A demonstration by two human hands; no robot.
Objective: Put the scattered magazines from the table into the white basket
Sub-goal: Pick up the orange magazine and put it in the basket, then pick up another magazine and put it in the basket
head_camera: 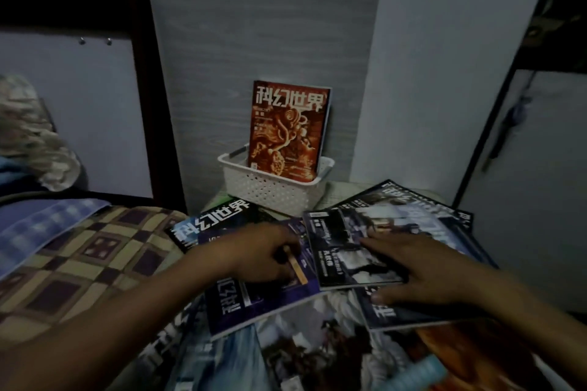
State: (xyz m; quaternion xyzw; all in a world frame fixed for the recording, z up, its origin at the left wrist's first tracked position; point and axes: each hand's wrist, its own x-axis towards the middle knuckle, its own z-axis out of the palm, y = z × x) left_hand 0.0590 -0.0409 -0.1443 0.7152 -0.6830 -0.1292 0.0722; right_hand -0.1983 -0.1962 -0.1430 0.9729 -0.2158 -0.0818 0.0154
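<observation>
A white basket (275,192) with perforated walls sits at the far edge of the table, against a grey wood-grain wall (254,25). One red magazine (287,130) already stands upright inside it, leaning back on the wall with its cover facing the camera. In front of the basket the rest of the magazines lie scattered and overlapping across the table. A black magazine (209,222) with large white characters lies at the near left of the basket, partly covered by a purple magazine (254,305). The left hand (263,255) rests over the purple magazine with its fingers curled under; a thin tan strip (297,265), whose nature is unclear, shows beneath those fingers, and whether they pinch it cannot be told. To the right, a dark magazine with a pale picture (346,251) lies on top of the pile, and the right hand (422,270) lies flat on it, fingers straight and spread, the forefinger pointing toward the middle of the cover and the thumb touching another cover just below its near edge. More magazines fan out behind that hand toward the right corner (422,203) and lie blurred in the foreground (317,352). A checked brown and purple cloth (82,263) lies to the left of the table.
</observation>
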